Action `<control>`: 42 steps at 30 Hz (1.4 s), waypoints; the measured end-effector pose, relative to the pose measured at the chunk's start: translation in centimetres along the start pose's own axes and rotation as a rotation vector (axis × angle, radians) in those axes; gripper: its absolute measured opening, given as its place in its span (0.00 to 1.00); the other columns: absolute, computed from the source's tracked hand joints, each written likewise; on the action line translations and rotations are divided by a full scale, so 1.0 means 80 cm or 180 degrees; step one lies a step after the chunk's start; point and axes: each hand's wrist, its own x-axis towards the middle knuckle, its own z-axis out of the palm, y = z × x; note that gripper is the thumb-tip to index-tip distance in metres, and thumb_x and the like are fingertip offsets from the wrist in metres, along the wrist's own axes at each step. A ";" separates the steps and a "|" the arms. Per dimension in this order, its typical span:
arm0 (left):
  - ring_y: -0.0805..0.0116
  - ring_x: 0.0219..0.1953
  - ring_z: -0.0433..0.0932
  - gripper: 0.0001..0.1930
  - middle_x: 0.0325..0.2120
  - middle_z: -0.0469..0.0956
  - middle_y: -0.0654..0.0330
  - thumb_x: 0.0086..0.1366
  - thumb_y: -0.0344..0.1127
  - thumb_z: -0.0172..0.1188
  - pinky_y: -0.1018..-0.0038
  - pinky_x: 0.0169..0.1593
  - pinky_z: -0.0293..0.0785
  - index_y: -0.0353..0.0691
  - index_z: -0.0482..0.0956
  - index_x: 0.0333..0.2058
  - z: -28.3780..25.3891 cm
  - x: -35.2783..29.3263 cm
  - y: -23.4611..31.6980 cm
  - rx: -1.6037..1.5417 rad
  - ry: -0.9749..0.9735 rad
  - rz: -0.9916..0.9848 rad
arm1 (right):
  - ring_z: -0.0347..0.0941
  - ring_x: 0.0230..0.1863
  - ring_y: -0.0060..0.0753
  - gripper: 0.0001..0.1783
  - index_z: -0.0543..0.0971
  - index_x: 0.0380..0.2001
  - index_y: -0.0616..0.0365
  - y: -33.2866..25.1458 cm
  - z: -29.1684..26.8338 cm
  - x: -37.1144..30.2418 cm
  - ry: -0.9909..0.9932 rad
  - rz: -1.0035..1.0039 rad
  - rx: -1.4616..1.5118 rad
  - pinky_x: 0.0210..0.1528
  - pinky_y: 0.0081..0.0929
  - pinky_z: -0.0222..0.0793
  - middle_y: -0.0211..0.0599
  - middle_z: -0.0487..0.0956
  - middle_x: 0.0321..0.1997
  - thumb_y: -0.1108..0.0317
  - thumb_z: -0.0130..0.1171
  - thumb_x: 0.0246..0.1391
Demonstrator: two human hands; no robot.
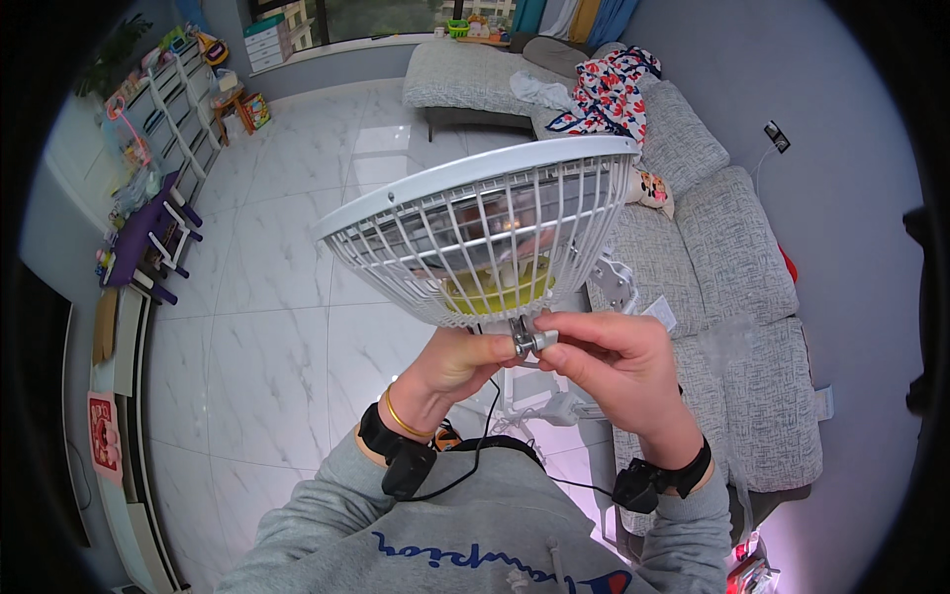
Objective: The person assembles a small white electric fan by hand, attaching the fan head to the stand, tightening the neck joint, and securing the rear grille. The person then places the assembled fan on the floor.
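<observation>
In front of me is a round white wire-caged appliance head (475, 243), like that of a fan or dish heater, tilted with its rim upward. A dark shiny surface and a yellow-green ring (500, 292) show through the bars. Under the cage sits a small metal bracket (522, 337). My left hand (450, 361) is closed on the bracket from the left, thumb along it; its other fingers are mostly hidden. On the other side my right hand (618, 366) pinches a small silvery knob (544, 341) at the bracket between thumb and forefinger.
A grey sofa (757, 406) runs along the right, with a flowered cloth (609, 94) at its far end. White stand parts (554, 406) and a dark cord (487, 426) lie below my hands. Purple small furniture (139, 243) and shelves (183, 109) line the left.
</observation>
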 end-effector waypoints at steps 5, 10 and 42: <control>0.62 0.42 0.71 0.33 0.42 0.68 0.53 0.46 0.40 0.65 0.65 0.45 0.70 0.33 0.62 0.49 0.000 0.002 -0.007 0.0084 -0.0018 -0.0022 | 0.71 0.29 0.17 0.11 0.76 0.36 0.66 0.005 -0.009 0.002 -0.0139 0.0199 0.0597 0.31 0.12 0.66 0.34 0.77 0.30 0.78 0.57 0.45; 0.61 0.43 0.71 0.33 0.42 0.68 0.54 0.46 0.40 0.65 0.64 0.46 0.70 0.34 0.62 0.49 -0.003 0.003 -0.008 0.0256 -0.0047 -0.0016 | 0.71 0.32 0.18 0.09 0.76 0.32 0.66 0.002 -0.005 0.002 0.0039 0.0369 0.0983 0.33 0.13 0.68 0.34 0.77 0.32 0.79 0.57 0.44; 0.63 0.43 0.71 0.32 0.41 0.69 0.55 0.46 0.40 0.65 0.67 0.44 0.71 0.34 0.63 0.48 -0.004 0.003 -0.013 0.0118 0.0120 0.0031 | 0.73 0.31 0.20 0.08 0.76 0.30 0.64 0.004 -0.006 0.004 0.0192 -0.0044 -0.0013 0.35 0.15 0.70 0.36 0.76 0.32 0.77 0.58 0.42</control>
